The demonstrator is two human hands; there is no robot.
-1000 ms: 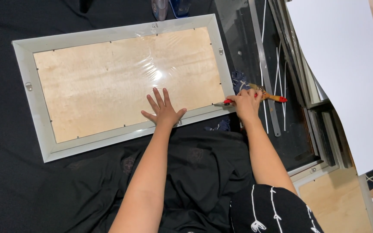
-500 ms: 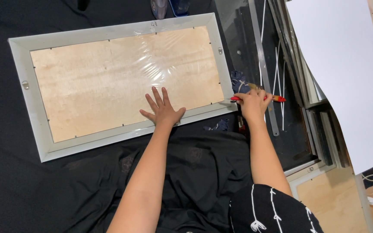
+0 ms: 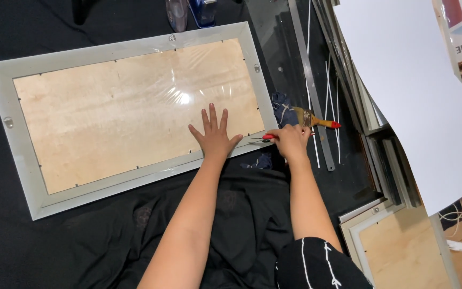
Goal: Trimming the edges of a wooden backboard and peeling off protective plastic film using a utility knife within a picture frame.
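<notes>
Black cloth (image 3: 108, 251) is spread across the work surface, and a large grey picture frame (image 3: 20, 155) is laid face down on it, its plywood backing board (image 3: 113, 115) covered by clear film. A white sheet (image 3: 413, 91) is seen at the right, above stacked frames (image 3: 380, 230). The backing board's lower right corner is pressed flat by the left hand (image 3: 213, 138), fingers spread. A red-handled tool (image 3: 267, 137) is gripped in the closed right hand (image 3: 291, 142), its tip at the frame's edge. A paintbrush (image 3: 316, 120) is seen just beyond.

A framing workshop; stacked frames (image 3: 380, 155), a white mat board (image 3: 418, 101), a metal ruler (image 3: 311, 85) on black cloth (image 3: 108, 241).
</notes>
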